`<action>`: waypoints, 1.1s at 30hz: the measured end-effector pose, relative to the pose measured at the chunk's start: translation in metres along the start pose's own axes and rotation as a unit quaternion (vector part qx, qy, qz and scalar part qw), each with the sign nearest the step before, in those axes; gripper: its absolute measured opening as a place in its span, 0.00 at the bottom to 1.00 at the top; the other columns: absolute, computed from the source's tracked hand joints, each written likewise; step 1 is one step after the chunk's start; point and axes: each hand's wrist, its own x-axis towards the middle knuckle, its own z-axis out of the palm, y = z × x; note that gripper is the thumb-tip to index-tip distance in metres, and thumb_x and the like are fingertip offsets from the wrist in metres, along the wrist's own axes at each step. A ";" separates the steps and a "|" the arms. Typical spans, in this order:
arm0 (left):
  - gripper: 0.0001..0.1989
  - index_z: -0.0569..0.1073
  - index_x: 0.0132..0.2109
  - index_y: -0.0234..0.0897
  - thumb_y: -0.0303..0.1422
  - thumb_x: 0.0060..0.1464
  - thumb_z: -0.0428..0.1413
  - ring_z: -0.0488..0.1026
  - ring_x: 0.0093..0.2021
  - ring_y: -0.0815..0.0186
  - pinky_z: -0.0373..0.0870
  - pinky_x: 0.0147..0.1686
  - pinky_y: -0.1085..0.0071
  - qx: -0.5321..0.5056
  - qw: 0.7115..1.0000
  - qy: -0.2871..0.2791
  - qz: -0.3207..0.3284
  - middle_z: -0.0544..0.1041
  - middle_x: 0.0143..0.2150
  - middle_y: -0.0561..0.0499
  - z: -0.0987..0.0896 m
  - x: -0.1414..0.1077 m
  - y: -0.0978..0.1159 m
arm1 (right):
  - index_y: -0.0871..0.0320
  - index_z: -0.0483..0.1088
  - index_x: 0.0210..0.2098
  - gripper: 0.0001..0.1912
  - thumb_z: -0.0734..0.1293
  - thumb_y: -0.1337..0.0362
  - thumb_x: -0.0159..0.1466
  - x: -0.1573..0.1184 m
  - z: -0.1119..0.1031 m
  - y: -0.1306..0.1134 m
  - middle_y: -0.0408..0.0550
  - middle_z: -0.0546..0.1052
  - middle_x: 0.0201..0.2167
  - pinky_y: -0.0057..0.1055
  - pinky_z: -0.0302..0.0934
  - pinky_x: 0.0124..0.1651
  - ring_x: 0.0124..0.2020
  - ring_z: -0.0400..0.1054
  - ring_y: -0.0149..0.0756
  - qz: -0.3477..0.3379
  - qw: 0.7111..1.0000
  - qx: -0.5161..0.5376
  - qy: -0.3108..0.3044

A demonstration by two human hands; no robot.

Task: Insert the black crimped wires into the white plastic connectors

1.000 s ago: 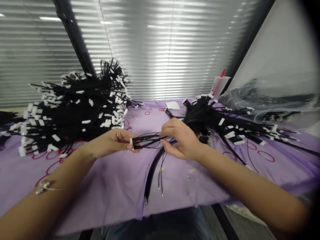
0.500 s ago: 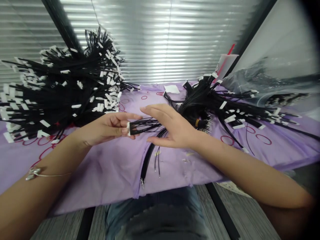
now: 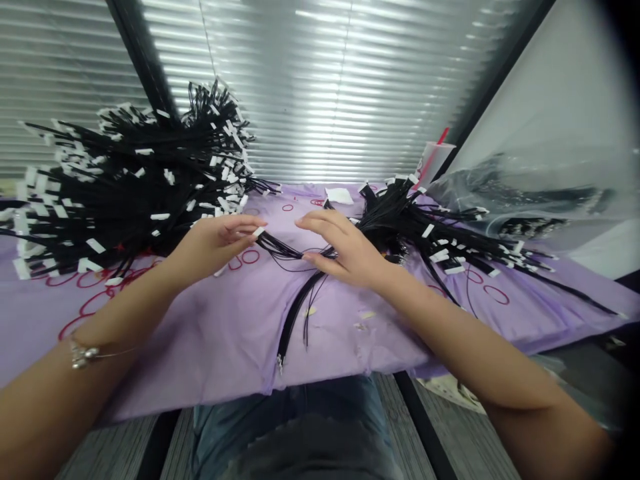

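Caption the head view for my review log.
The left hand and right hand hold white-ended black wires above a purple cloth.

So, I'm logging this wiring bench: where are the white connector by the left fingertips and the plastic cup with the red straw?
White connector (image 3: 259, 232): head view, on its white body.
Plastic cup (image 3: 434, 165): head view, on its side wall.
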 end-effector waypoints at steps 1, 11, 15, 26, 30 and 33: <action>0.17 0.78 0.49 0.39 0.38 0.53 0.59 0.77 0.45 0.57 0.71 0.48 0.64 0.042 0.999 0.021 0.020 0.80 0.46 0.45 -0.001 0.000 0.000 | 0.62 0.63 0.58 0.26 0.60 0.53 0.66 -0.001 0.001 0.002 0.56 0.68 0.55 0.41 0.58 0.63 0.59 0.60 0.38 0.011 1.000 0.009 -0.023; 0.06 0.74 0.39 0.39 0.33 0.54 0.56 0.73 0.52 0.58 0.67 0.56 0.58 0.016 0.992 0.098 0.082 0.76 0.51 0.46 0.014 -0.002 0.003 | 0.62 0.71 0.52 0.18 0.56 0.65 0.68 -0.004 0.034 0.027 0.53 0.74 0.40 0.31 0.62 0.49 0.42 0.66 0.32 0.077 0.987 0.029 -0.136; 0.11 0.70 0.43 0.37 0.38 0.55 0.56 0.79 0.32 0.63 0.77 0.30 0.69 -0.174 0.980 0.061 -0.069 0.78 0.41 0.46 0.025 -0.007 0.008 | 0.57 0.72 0.51 0.19 0.55 0.63 0.68 -0.003 0.027 0.032 0.52 0.72 0.38 0.29 0.59 0.42 0.38 0.63 0.32 0.115 0.991 -0.046 -0.040; 0.11 0.75 0.38 0.27 0.24 0.61 0.48 0.80 0.29 0.69 0.76 0.29 0.85 -0.439 0.816 0.068 -0.369 0.80 0.31 0.42 0.026 -0.007 0.021 | 0.57 0.74 0.44 0.16 0.56 0.62 0.68 -0.002 0.031 0.036 0.50 0.68 0.39 0.37 0.56 0.50 0.41 0.59 0.34 0.145 0.984 -0.094 -0.045; 0.08 0.75 0.40 0.29 0.19 0.53 0.54 0.81 0.35 0.64 0.79 0.34 0.79 -0.413 0.842 0.078 -0.337 0.79 0.30 0.47 0.028 -0.011 0.016 | 0.57 0.72 0.48 0.15 0.57 0.63 0.67 -0.007 0.032 0.037 0.50 0.67 0.40 0.37 0.58 0.48 0.42 0.59 0.34 0.110 0.988 -0.089 -0.059; 0.10 0.72 0.41 0.30 0.18 0.50 0.56 0.80 0.34 0.62 0.79 0.34 0.72 -0.345 0.893 0.080 -0.279 0.77 0.29 0.52 0.031 -0.013 0.010 | 0.57 0.69 0.51 0.17 0.61 0.59 0.65 -0.006 0.022 0.027 0.51 0.67 0.42 0.36 0.60 0.48 0.43 0.61 0.34 0.042 0.995 -0.049 -0.075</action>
